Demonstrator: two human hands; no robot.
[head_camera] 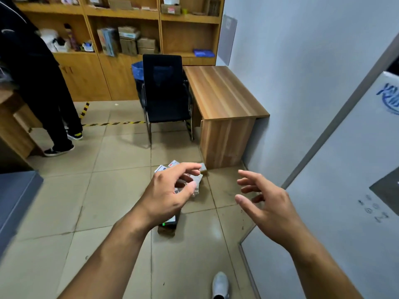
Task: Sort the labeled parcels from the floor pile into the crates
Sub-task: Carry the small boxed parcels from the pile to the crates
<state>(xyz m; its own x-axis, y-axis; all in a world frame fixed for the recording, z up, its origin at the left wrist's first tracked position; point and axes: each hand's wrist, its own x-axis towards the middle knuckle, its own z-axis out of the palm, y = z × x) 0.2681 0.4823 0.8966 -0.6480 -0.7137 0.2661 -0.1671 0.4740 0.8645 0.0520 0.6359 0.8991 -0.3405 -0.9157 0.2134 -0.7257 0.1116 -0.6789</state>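
Note:
A small pile of labeled parcels (197, 183) lies on the tiled floor beside the foot of a wooden desk, mostly hidden behind my left hand. A dark parcel (167, 228) with a white label sits nearer to me, partly under my wrist. My left hand (170, 190) hovers above the pile with fingers spread and nothing in it. My right hand (264, 200) is open too, to the right of the pile, holding nothing. No crate is in view.
A wooden desk (222, 98) stands against the right wall with a black chair (167, 91) beside it. Shelves (121, 29) with boxes line the back. A person in dark clothes (38, 83) stands at the left. A white panel (336, 190) leans at right. My shoe (220, 284) shows below.

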